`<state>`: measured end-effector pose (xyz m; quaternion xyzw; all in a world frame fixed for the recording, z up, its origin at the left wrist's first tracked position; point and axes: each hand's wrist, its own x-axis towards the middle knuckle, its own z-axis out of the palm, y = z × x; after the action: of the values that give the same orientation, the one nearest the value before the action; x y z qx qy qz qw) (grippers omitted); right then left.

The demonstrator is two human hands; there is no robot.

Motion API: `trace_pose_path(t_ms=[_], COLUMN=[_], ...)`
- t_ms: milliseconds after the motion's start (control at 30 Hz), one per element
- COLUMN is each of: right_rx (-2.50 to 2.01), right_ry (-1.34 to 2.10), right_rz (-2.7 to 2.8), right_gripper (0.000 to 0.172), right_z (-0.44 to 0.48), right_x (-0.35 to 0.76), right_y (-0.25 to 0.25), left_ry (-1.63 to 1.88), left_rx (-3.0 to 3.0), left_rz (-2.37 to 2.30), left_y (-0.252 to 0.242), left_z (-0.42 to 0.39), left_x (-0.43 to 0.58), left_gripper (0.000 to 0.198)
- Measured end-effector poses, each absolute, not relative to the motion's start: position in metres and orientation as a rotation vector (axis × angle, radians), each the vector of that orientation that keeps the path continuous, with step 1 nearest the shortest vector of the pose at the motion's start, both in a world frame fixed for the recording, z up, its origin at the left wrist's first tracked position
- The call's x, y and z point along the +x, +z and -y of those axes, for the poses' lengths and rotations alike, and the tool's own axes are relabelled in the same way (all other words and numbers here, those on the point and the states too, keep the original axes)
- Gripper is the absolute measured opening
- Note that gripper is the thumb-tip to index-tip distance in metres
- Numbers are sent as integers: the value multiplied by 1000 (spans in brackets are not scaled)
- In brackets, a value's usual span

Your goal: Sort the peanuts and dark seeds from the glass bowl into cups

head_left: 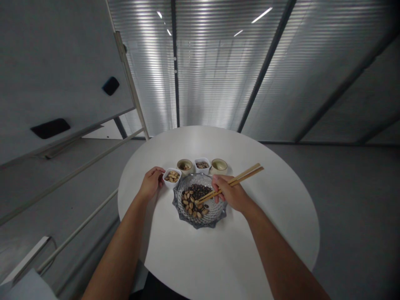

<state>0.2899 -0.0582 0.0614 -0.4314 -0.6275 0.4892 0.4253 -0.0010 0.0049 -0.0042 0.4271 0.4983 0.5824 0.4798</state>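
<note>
No words, numbers or signs can be read here.

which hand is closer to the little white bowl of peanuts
Left. The left hand sits right beside the white bowl of peanuts, on its outer side. The right hand, holding chopsticks, is farther away, across the glass dish.

Here we go, bamboo chopsticks (237, 179) angled down in the right hand (226, 192), tips among pale nuts (190, 205) and black seeds (198, 191) in a ribbed glass bowl (187, 182); the left hand (151, 183) sits right against a small white dish of peanuts (171, 186).
</note>
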Motion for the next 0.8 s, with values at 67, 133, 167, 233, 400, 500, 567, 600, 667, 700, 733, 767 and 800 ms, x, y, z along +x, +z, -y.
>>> trace_pose_path(t_ms=[67, 133, 167, 233, 400, 500, 567, 600, 667, 700, 733, 767, 800], right_rx=[-1087, -1088, -1085, -1081, -1084, -1073, -1067, -1066, -1063, -1060, -1055, -1049, -1042], right_ry=[1221, 1235, 1241, 1241, 1161, 1012, 909, 872, 827, 815, 810, 806, 805], right_rz=[1551, 1529, 1518, 1497, 1379, 1242, 1186, 1174, 1169, 1167, 1172, 1182, 1204], right_gripper=[47, 49, 51, 55, 61, 64, 64, 64, 63, 63, 63, 62, 61], right_z=[58, 57, 56, 54, 49, 48, 48, 47, 45, 44, 42, 41, 39], right_x=[289, 288, 288, 288, 284, 279, 276, 275, 272, 271, 270, 268, 266], right_y=[61, 62, 63, 64, 65, 65, 66, 66, 67, 67, 66, 65, 64], left_ry=[1419, 1426, 1429, 1430, 1431, 1435, 1434, 1432, 1430, 1430, 1429, 1431, 1432], left_rx=[1041, 1046, 1050, 1060, 1041, 1036, 1045, 1049, 1061, 1066, 1070, 1072, 1072], left_rz=[-1213, -1213, -1214, -1214, -1215, -1210, -1208, -1210, -1219, -1225, -1229, -1231, -1230], left_y=[-3, -3, -3, -3, -4, -4, -4, -3, -2, -1, 0, 0, 0], left_z=[-4, -3, -3, -3, -5, -5, -4, -4, -3, -2, -2, -2, -1], left_x=[-1, -1, 0, 0, -1, -1, -1, -1, 0, 0, 0, 0, 0], left_gripper=[17, 17, 16, 16, 17, 16, 16, 16, 16, 16, 16, 16, 16])
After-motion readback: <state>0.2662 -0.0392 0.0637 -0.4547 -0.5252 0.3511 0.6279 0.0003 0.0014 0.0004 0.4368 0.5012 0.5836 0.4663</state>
